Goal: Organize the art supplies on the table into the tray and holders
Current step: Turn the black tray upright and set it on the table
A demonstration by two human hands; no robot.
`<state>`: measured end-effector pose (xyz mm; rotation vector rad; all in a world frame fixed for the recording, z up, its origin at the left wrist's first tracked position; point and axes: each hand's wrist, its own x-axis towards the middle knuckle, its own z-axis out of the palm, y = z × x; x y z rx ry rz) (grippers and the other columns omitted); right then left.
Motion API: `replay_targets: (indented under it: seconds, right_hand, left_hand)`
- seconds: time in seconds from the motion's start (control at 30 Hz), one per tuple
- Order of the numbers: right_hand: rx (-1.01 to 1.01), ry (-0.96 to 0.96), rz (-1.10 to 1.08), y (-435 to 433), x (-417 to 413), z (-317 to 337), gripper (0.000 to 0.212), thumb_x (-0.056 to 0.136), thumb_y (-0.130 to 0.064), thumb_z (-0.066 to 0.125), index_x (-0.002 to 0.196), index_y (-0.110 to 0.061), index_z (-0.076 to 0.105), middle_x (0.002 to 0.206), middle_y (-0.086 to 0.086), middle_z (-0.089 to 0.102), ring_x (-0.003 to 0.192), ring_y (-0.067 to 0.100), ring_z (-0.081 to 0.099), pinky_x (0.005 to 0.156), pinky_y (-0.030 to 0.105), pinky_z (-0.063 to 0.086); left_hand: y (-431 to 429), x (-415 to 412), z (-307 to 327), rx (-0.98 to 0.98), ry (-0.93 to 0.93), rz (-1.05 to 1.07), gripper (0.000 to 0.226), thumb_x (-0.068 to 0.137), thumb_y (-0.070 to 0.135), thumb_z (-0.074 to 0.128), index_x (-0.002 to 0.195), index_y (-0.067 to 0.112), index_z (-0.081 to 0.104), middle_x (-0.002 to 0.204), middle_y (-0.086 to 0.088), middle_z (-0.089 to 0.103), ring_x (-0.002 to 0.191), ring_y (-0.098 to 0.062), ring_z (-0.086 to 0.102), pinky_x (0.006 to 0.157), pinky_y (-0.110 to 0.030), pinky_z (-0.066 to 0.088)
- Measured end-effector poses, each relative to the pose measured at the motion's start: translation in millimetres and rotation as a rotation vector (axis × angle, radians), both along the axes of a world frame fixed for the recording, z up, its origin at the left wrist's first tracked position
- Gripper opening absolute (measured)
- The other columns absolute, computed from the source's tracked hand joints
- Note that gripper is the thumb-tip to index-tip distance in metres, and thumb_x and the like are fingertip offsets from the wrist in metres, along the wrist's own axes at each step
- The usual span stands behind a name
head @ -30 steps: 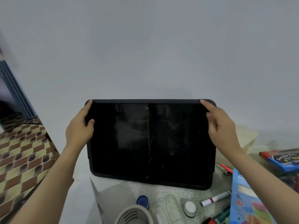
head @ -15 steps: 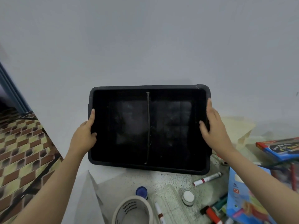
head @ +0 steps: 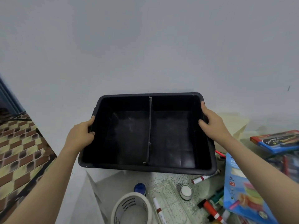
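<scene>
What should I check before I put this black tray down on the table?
1. The left hand grips the left rim of the black tray: ok.
2. The right hand grips the right rim: ok.
3. The divider stands upright between the two compartments: ok.
4. Both compartments are empty: ok.
5. The table under the tray is free of supplies: cannot tell, the tray hides it.
6. The white marker is clear of the front right corner: not ok, its end lies right at the corner.
</scene>
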<state>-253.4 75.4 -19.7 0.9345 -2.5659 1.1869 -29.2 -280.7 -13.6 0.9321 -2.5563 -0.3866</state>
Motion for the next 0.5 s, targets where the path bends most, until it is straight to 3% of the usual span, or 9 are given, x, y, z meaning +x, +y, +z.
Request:
replay_targets:
  seconds: [0.1,0.17,0.33,0.43,0.5]
  right_hand:
    - [0.020,-0.095,-0.013,1,-1,-3,0.066,0.092,-0.004,0.046,0.150,-0.020,0.018,0.133,0.006,0.052,0.086,0.022,0.055,0.060,0.005,0.037]
    - [0.038,-0.143,-0.029,2,-3,-5,0.067,0.091,-0.005,0.047,0.150,-0.022,0.021,0.138,0.005,0.050,0.099,0.029,0.059,0.059,0.011,0.037]
    - [0.086,-0.259,-0.061,2,-10,-14,0.062,0.088,-0.006,0.054,0.145,-0.018,0.035,0.144,0.005,0.043,0.127,0.025,0.045,0.092,0.021,0.033]
    - [0.130,-0.259,-0.087,1,-10,-17,0.057,0.086,-0.007,0.057,0.140,-0.015,0.044,0.138,0.007,0.050,0.125,0.025,0.047,0.097,0.024,0.033]
    - [0.153,-0.259,-0.098,2,-8,-15,0.054,0.087,-0.010,0.057,0.139,-0.015,0.045,0.137,0.008,0.052,0.125,0.025,0.048,0.099,0.027,0.035]
  left_hand:
    - [1,-2,-3,0.009,-0.042,0.007,0.061,0.088,0.007,0.054,0.143,0.026,0.037,0.125,-0.015,0.059,0.107,-0.035,0.055,0.081,-0.036,0.041]
    - [1,-3,-4,0.020,-0.063,0.008,0.060,0.087,0.007,0.053,0.142,0.026,0.039,0.126,-0.012,0.059,0.108,-0.033,0.055,0.079,-0.033,0.039]
    - [2,-4,-10,0.060,-0.129,-0.002,0.054,0.085,0.009,0.051,0.135,0.029,0.050,0.116,-0.005,0.064,0.101,-0.028,0.057,0.074,-0.030,0.040]
    - [4,-5,-14,0.068,-0.135,-0.001,0.053,0.083,0.007,0.049,0.131,0.030,0.054,0.107,-0.004,0.066,0.086,-0.022,0.053,0.070,-0.029,0.040]
    - [5,-5,-14,0.063,-0.131,0.003,0.054,0.083,0.007,0.049,0.132,0.030,0.053,0.109,-0.004,0.066,0.086,-0.021,0.052,0.069,-0.029,0.038]
